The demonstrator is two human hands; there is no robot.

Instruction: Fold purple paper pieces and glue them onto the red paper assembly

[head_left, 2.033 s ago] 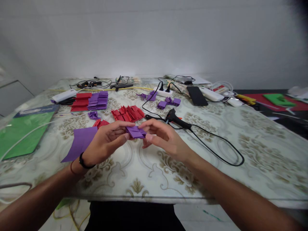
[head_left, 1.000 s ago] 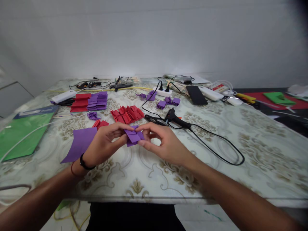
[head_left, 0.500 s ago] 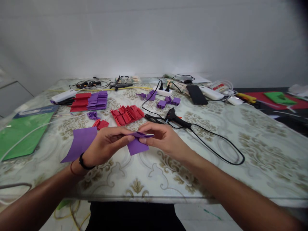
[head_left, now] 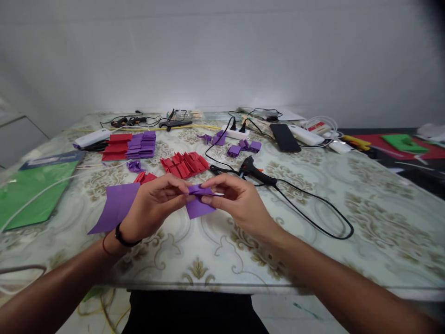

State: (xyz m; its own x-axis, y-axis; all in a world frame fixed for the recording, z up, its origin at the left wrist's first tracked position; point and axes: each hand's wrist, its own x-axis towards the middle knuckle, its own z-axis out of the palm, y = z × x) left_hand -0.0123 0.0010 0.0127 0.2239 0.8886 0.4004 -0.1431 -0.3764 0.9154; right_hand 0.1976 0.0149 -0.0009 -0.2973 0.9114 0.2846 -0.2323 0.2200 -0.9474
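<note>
Head view showed left hand and right hand, fingers clamped on purple paper above the table, the paper having opened downward since a second earlier, its folding apparently unfinished.

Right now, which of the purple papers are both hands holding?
The partly folded purple paper, pinched between the left hand and right hand. Neither hand grips the flat purple sheet at left or the small purple pieces farther back.
</note>
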